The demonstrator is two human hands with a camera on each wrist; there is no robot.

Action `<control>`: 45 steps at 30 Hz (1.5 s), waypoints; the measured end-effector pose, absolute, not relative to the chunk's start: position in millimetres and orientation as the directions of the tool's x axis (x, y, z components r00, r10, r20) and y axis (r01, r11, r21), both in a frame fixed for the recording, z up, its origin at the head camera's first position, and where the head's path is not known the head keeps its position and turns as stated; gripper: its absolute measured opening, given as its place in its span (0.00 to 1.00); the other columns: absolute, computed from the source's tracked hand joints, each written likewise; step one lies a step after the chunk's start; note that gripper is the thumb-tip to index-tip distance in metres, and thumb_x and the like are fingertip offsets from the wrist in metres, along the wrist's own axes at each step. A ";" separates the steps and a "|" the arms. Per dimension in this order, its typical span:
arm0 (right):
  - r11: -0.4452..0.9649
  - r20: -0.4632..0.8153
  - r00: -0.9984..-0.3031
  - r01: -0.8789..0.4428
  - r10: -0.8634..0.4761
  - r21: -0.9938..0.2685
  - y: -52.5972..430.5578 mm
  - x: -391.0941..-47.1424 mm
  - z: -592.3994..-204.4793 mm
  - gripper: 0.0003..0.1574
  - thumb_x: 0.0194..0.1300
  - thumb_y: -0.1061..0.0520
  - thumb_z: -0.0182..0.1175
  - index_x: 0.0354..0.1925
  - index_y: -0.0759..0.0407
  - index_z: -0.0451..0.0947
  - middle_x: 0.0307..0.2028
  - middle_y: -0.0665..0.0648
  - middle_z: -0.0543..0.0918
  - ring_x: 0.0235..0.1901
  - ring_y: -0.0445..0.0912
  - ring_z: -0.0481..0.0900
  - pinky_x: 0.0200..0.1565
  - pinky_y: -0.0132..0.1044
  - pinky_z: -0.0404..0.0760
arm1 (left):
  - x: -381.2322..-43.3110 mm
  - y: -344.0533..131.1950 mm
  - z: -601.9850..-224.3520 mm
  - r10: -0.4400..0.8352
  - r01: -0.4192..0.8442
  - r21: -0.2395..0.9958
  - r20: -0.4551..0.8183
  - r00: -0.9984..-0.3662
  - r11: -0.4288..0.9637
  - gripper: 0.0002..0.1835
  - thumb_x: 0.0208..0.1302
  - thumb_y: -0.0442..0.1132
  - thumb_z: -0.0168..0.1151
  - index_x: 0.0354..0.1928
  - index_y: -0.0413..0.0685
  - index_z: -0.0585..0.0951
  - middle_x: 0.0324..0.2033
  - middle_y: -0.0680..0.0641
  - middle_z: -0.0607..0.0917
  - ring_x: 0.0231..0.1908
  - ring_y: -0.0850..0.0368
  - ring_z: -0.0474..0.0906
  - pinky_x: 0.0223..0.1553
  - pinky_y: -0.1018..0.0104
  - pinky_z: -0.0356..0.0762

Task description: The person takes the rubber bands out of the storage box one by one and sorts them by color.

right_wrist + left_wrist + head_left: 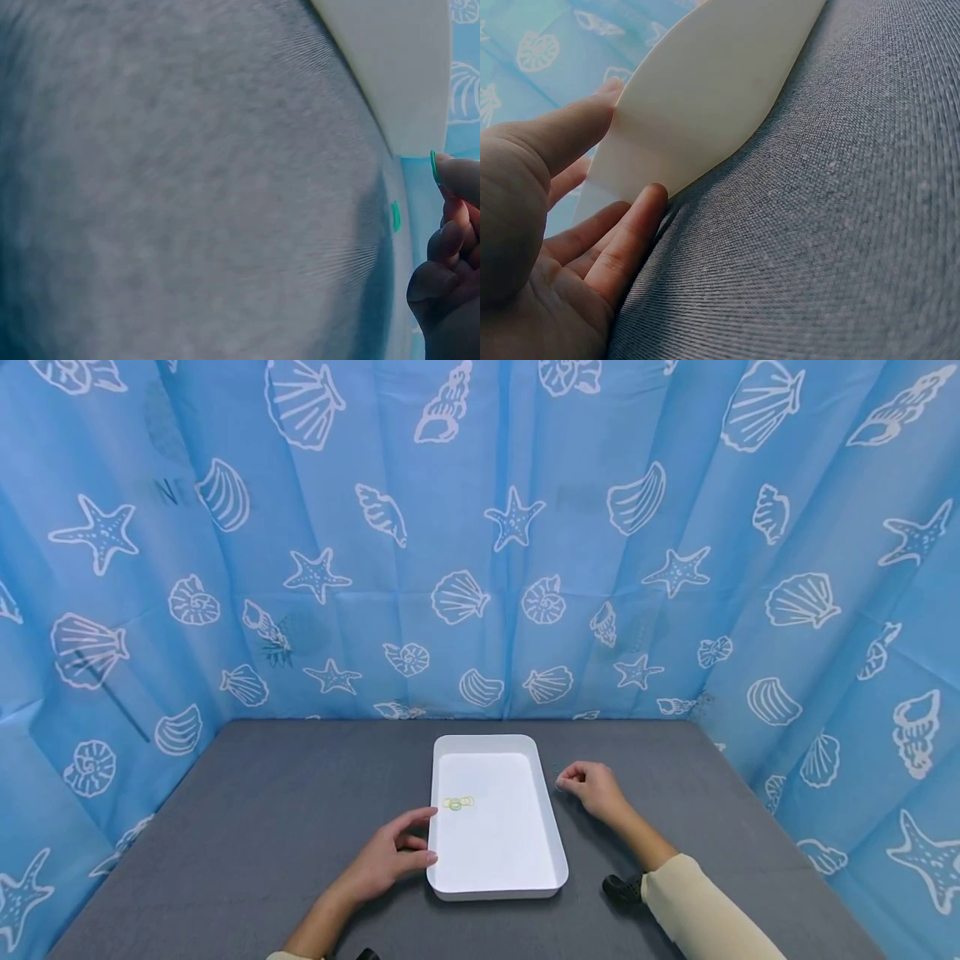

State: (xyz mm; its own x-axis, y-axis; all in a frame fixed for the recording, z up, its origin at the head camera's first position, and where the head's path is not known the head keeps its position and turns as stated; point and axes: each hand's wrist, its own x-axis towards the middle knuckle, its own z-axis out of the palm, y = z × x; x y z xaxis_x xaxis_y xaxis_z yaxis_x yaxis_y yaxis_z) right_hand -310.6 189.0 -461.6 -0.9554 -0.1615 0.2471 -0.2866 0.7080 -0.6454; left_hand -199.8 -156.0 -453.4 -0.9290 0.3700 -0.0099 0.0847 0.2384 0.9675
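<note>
My left hand [382, 860] rests at the left side of a white rectangular tray [498, 881], its fingertips at the rim; in the left wrist view its fingers [622, 251] lie against the outer wall. Several thin yellow and green rubber bands [456, 803] lie together inside the tray near its left wall. Just beyond the tray's right side, my right hand [596, 789] pinches a thin green rubber band [434, 166] between thumb and fingertip. Another green band [396, 216] lies on the table close to that hand.
Grey cloth covers the table [285, 793]. A blue curtain [480, 635] printed with shells and starfish hangs behind it and along both sides. A black strap device [624, 890] sits at my right wrist.
</note>
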 end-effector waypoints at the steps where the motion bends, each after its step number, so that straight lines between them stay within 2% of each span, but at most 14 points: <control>1: 0.709 0.248 -0.955 -0.286 -0.160 -0.645 189.3 -310.8 -462.8 0.04 0.52 0.58 0.61 0.23 0.56 0.77 0.18 0.48 0.73 0.18 0.42 0.66 0.22 0.35 0.65 | -199.6 -155.9 -452.7 0.368 0.084 0.967 -0.012 -0.930 0.242 0.33 0.50 0.40 0.63 0.59 0.48 0.63 0.53 0.37 0.66 0.39 0.49 0.72 0.33 0.62 0.70; 11: 0.746 0.224 -0.970 -0.220 -0.097 -0.628 196.0 -315.8 -471.4 0.05 0.50 0.59 0.62 0.22 0.59 0.77 0.16 0.49 0.73 0.17 0.42 0.65 0.22 0.35 0.64 | -207.5 -157.2 -467.9 0.367 0.067 0.967 -0.028 -0.930 0.245 0.33 0.50 0.42 0.64 0.60 0.53 0.63 0.53 0.40 0.66 0.39 0.50 0.72 0.33 0.61 0.70; 22: 0.784 0.194 -0.975 -0.204 -0.108 -0.586 195.7 -321.9 -472.2 0.06 0.49 0.59 0.62 0.20 0.58 0.77 0.17 0.47 0.74 0.18 0.41 0.67 0.24 0.35 0.65 | -215.3 -159.1 -483.3 0.351 0.087 0.956 -0.019 -0.936 0.281 0.33 0.49 0.46 0.64 0.59 0.60 0.64 0.52 0.45 0.67 0.39 0.52 0.72 0.32 0.62 0.71; 31: 0.811 0.159 -0.983 -0.165 -0.090 -0.562 194.6 -326.8 -471.7 0.07 0.49 0.59 0.63 0.19 0.59 0.77 0.17 0.48 0.76 0.18 0.40 0.68 0.25 0.35 0.66 | -213.2 -157.8 -480.1 0.353 0.075 0.959 -0.027 -0.935 0.273 0.33 0.49 0.45 0.64 0.59 0.58 0.64 0.53 0.43 0.67 0.39 0.53 0.72 0.32 0.62 0.70; 34: 0.807 0.148 -0.986 -0.151 -0.080 -0.570 195.3 -327.4 -471.3 0.07 0.49 0.59 0.63 0.18 0.58 0.77 0.16 0.48 0.75 0.18 0.41 0.68 0.25 0.36 0.66 | -209.2 -156.5 -471.7 0.361 0.076 0.965 -0.021 -0.932 0.253 0.33 0.49 0.42 0.64 0.60 0.54 0.64 0.53 0.40 0.66 0.39 0.51 0.72 0.32 0.62 0.70; 41: 0.765 0.211 -0.970 -0.225 -0.119 -0.604 199.1 -323.0 -469.8 0.09 0.48 0.56 0.64 0.17 0.57 0.76 0.16 0.49 0.74 0.17 0.43 0.66 0.23 0.36 0.64 | -200.3 -154.3 -453.2 0.367 0.089 0.962 -0.012 -0.930 0.256 0.33 0.50 0.41 0.63 0.59 0.50 0.64 0.52 0.38 0.66 0.39 0.49 0.72 0.33 0.62 0.70; 45: 0.763 0.171 -0.982 -0.173 -0.084 -0.623 199.0 -324.9 -470.6 0.06 0.49 0.59 0.63 0.19 0.58 0.77 0.17 0.50 0.75 0.18 0.44 0.68 0.23 0.36 0.65 | -199.7 -154.2 -452.6 0.367 0.089 0.963 -0.012 -0.930 0.255 0.33 0.50 0.41 0.63 0.59 0.50 0.64 0.52 0.38 0.66 0.39 0.49 0.72 0.33 0.62 0.70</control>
